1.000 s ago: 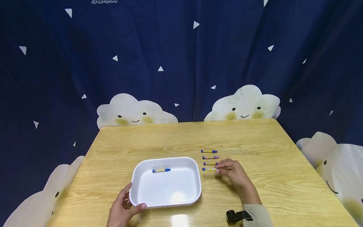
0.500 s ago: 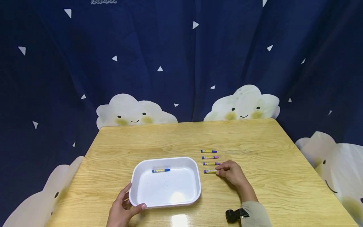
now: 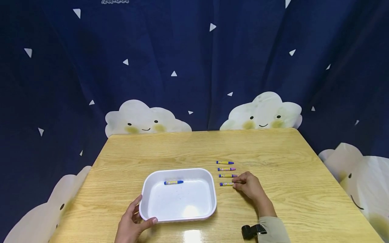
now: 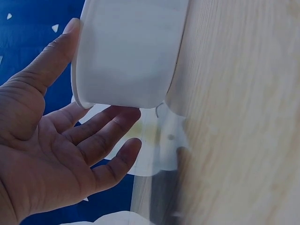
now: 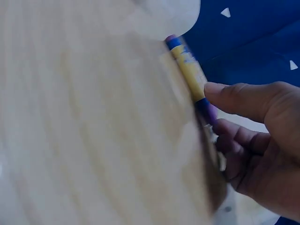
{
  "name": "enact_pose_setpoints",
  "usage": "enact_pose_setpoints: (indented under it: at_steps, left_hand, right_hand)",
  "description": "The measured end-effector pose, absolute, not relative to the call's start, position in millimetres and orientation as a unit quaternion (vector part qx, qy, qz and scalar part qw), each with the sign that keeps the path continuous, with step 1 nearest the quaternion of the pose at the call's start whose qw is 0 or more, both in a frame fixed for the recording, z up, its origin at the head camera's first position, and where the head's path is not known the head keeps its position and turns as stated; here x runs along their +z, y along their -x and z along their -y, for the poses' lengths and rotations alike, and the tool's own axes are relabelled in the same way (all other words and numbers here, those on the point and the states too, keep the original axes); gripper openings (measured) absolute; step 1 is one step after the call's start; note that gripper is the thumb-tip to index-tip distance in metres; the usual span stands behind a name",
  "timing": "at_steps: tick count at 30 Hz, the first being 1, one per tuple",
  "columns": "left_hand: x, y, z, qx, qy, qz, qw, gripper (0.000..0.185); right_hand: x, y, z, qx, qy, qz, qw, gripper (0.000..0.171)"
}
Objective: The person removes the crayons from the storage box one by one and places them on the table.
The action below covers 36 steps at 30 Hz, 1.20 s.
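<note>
My right hand (image 3: 250, 186) pinches one end of a yellow-wrapped crayon (image 3: 226, 184), the nearest of a short column on the table. In the right wrist view the thumb lies against that crayon (image 5: 190, 70), by its blue band and purple end, with fingertips at the tip. Behind it lie a crayon with a purplish tip (image 3: 226, 176), a pink-tipped crayon (image 3: 225, 169) and a blue-tipped crayon (image 3: 224, 162), roughly parallel. My left hand (image 3: 131, 221) holds the near left corner of a white tray (image 3: 209, 175), thumb on the front rim, fingers along the side. A blue crayon (image 3: 174, 182) rests inside the tray.
The wooden table (image 3: 164, 148) reaches back to a dark blue curtain (image 3: 188, 67) with cloud prints. A black wrist strap mount (image 3: 251, 231) sits at the right sleeve (image 3: 273, 229).
The right hand has drawn the nearest crayon a little toward me, widening the gap to the crayon behind it. The left hand and tray have stayed put.
</note>
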<state>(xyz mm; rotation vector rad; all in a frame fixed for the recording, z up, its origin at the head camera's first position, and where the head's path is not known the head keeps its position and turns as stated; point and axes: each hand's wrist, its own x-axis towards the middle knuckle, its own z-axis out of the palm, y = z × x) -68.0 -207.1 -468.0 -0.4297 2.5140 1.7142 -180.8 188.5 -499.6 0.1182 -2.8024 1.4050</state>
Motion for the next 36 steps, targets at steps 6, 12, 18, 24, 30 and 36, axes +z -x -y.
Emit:
enact_pose_setpoints:
  at_steps: [6,12,18,24,30,36]
  left_hand:
    - [-468,68,207,0.559,0.139,-0.816,0.035,0.101]
    - [-467,67,208,0.558,0.142,-0.817,0.033,0.101]
    - [-468,67,207,0.561,0.142,-0.815,0.032,0.100]
    - [-468,68,207,0.564,0.138,-0.814,0.032,0.100]
    - [-469,67,207,0.569,0.138,-0.810,0.030,0.099]
    - [-469,66,208,0.574,0.129,-0.808,0.027,0.099]
  right_hand:
    - [-475,181,-182,0.468,-0.061,0.882,-0.005,0.020]
    - [-446,184,-164,0.470,-0.123,0.874,0.011,0.024]
    - [-433,187,-142,0.475,-0.157,0.866,0.014,0.027]
    - [-431,190,-122,0.477,-0.185,0.859,0.006,0.029]
    - [-431,191,-102,0.480,-0.203,0.853,-0.014,0.030]
    - [-433,192,-81,0.483,-0.213,0.848,-0.039,0.033]
